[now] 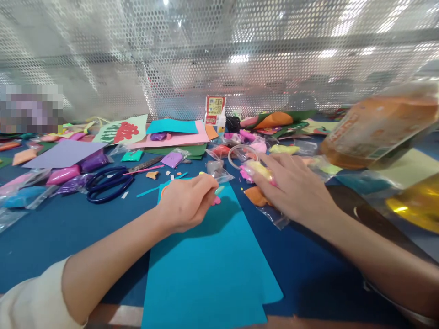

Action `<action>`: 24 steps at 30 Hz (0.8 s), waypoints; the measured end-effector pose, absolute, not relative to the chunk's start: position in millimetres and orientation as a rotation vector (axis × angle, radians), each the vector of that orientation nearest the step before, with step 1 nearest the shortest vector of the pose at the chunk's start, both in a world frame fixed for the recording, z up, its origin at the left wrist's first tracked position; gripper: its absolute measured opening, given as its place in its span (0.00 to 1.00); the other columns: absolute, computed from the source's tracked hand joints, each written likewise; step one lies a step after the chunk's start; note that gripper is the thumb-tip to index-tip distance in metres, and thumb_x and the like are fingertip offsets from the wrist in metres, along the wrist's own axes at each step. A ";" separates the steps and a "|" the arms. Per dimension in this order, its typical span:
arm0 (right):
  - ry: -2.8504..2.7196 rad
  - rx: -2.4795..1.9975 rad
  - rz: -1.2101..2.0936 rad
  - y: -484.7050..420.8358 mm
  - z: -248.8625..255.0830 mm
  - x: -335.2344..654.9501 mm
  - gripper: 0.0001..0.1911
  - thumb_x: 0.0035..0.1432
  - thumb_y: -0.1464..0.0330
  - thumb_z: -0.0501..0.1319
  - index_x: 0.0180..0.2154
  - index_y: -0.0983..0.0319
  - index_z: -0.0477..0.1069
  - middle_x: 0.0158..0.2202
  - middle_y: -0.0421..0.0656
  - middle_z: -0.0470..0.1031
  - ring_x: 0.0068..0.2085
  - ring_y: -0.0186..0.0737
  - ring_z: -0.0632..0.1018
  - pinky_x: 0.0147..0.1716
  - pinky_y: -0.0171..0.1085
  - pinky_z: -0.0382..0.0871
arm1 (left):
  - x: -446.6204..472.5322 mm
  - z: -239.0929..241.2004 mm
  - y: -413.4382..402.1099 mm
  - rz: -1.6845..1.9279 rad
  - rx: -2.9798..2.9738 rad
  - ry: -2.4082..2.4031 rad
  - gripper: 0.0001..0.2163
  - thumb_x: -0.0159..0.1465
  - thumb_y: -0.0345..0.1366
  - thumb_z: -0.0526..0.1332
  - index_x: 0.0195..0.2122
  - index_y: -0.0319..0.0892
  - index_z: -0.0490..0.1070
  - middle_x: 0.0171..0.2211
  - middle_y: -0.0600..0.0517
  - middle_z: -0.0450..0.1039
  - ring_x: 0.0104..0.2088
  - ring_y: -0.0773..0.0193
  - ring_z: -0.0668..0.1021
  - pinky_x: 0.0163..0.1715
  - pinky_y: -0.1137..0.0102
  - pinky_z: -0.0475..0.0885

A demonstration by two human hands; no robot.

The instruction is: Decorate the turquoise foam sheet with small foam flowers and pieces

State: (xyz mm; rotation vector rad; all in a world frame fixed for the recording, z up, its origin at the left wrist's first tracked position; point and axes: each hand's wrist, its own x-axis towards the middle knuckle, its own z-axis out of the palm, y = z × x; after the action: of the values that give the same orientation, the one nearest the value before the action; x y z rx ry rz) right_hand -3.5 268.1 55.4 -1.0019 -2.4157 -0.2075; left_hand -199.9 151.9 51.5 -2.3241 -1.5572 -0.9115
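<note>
Overhanging the table's (48,233) near edge, blue paper (206,274) could slip if a sleeve (37,292) catches; left fingers (205,185) clasp a pale-green piece (220,189); right fingers' (281,167) hold on yellow clay (259,168) is unclear.

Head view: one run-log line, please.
left hand: curled over turquoise paper | right hand: at yellow item | scissors: left of paper

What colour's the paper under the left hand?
The paper is bright blue, clearest in the head view.

Is a blue tabletop (116,246). Bears scissors (139,167) left of the left hand (188,201), turquoise paper (209,274) beneath it, orange packet (255,196) beside the right hand (291,187).
</note>
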 end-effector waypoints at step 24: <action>-2.243 -0.283 1.898 239.2 66.4 -6.6 0.16 0.53 0.66 0.62 0.45 0.61 0.73 0.41 0.43 0.76 0.45 0.39 0.75 0.45 0.37 0.68 | -200.4 45.0 152.4 -0.834 -2.245 -1.227 0.08 0.61 0.34 0.58 0.42 0.44 0.70 0.43 0.47 0.74 0.33 0.66 0.78 0.27 0.74 0.71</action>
State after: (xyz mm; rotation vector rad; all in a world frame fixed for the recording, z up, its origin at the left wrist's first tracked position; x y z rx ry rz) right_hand -6.6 239.2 66.4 -0.2833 -2.2430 1.8979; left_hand -200.4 152.4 45.0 -2.2445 -1.2268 -0.8342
